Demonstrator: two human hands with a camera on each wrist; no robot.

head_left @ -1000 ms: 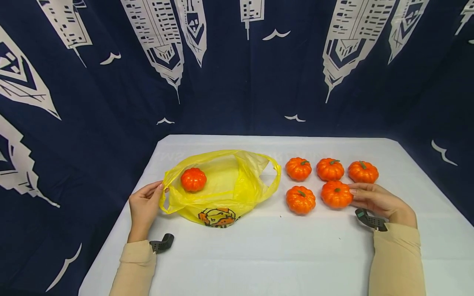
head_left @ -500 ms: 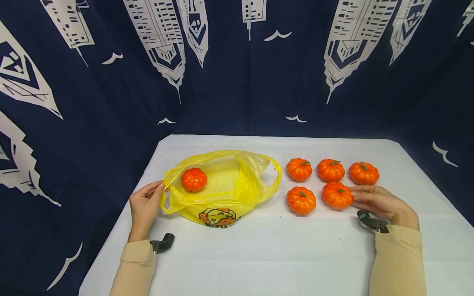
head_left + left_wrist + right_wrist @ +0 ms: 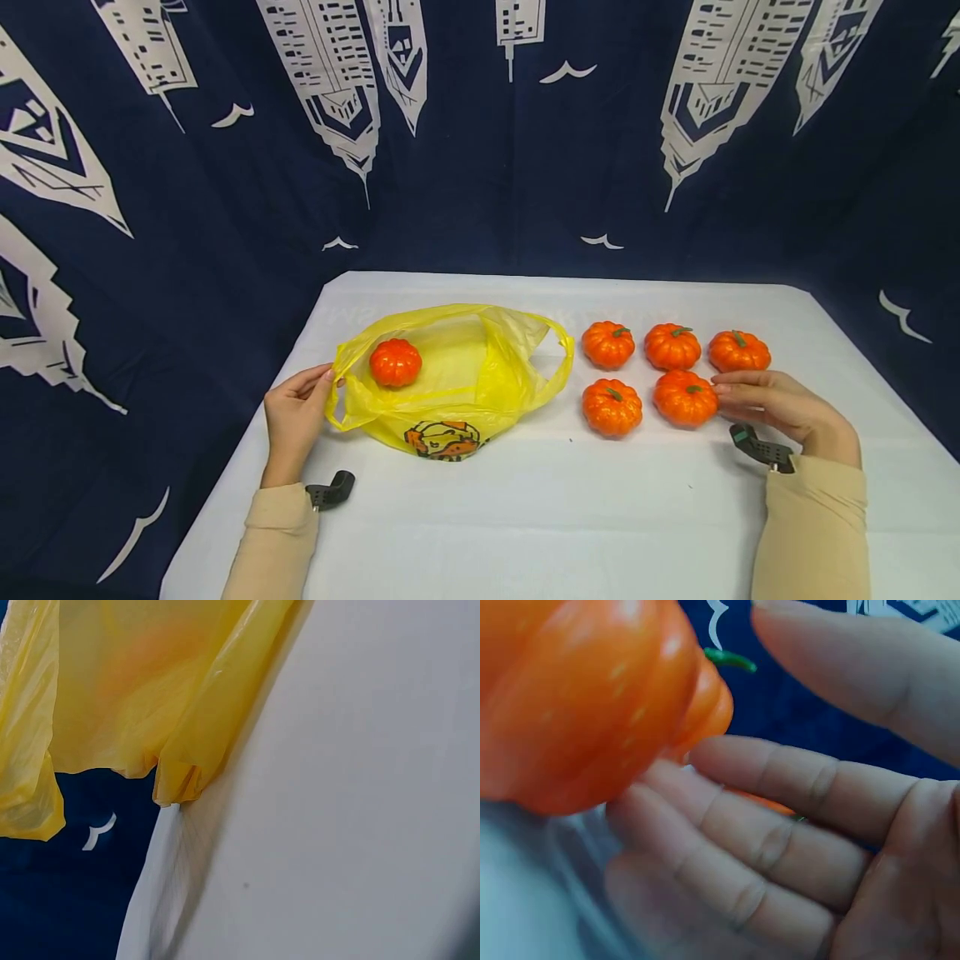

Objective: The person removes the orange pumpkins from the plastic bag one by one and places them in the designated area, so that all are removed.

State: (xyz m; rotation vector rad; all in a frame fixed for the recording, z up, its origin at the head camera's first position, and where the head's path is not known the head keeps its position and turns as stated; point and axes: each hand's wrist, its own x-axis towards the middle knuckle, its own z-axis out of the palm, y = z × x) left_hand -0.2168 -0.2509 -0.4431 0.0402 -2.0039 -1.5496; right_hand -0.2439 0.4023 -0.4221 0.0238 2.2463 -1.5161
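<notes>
My left hand [image 3: 296, 417] pinches the left handle of a yellow plastic bag [image 3: 450, 412] in the head view. The bag lies on its side, mouth toward me, with one small orange pumpkin [image 3: 395, 362] inside. The left wrist view shows the bag's crumpled handle [image 3: 180, 776] hanging by the table edge; the left fingers are out of that view. At the right, my right hand [image 3: 795, 410] has its fingertips right at the side of the front-row pumpkin [image 3: 686, 399]. In the right wrist view the fingers [image 3: 780, 817] extend beside this pumpkin [image 3: 592, 705], the thumb apart from it.
Left of that pumpkin sits another front-row pumpkin [image 3: 612, 407]. Behind them stands a row of three: a left pumpkin [image 3: 607, 345], a middle one [image 3: 672, 347] and a right one [image 3: 738, 351]. All rest on a white-covered table [image 3: 517, 533]; a dark blue patterned cloth [image 3: 465, 183] hangs behind.
My right hand has eased slightly to the right, its fingers loosening from the front-row pumpkin, which stays in its place. The left hand keeps its hold on the bag handle.
</notes>
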